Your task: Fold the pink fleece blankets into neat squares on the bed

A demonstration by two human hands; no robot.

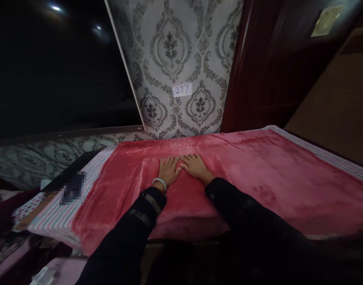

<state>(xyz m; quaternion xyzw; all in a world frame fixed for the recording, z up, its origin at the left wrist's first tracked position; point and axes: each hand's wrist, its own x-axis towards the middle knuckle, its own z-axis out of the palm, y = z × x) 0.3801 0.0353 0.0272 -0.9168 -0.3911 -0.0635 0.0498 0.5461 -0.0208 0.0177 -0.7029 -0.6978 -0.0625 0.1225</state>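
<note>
Blanket (pixel 291 170), pink and plush, lies spread over a striped cloth (pixel 94 166) in front of you, its far edge near the patterned wall (pixel 196 51). Your 2 hands rest on a raised part of it near the middle: left hand (pixel 169 171) and right hand (pixel 197 167) are palm down, fingers spread, thumbs close together, clamped on nothing.

From here, pushing hard with flat palms could bunch the soft pile into ridges or drag the whole layer askew over the stripes; creases already run beside your left forearm. The bracelet (pixel 159 183) on your left wrist might catch the pile if you slide. The near edge could slip down toward you if your sleeves rub it.

Reach is limited ahead by the wall with its paper label (pixel 182 90) marked 277, and on the left by the dark screen (pixel 59 71). A brown board (pixel 338 99) closes off the right. At left, a blurred-out dark item (pixel 73 189) sits on the stripes, where a sideways sweep could knock it.
</note>
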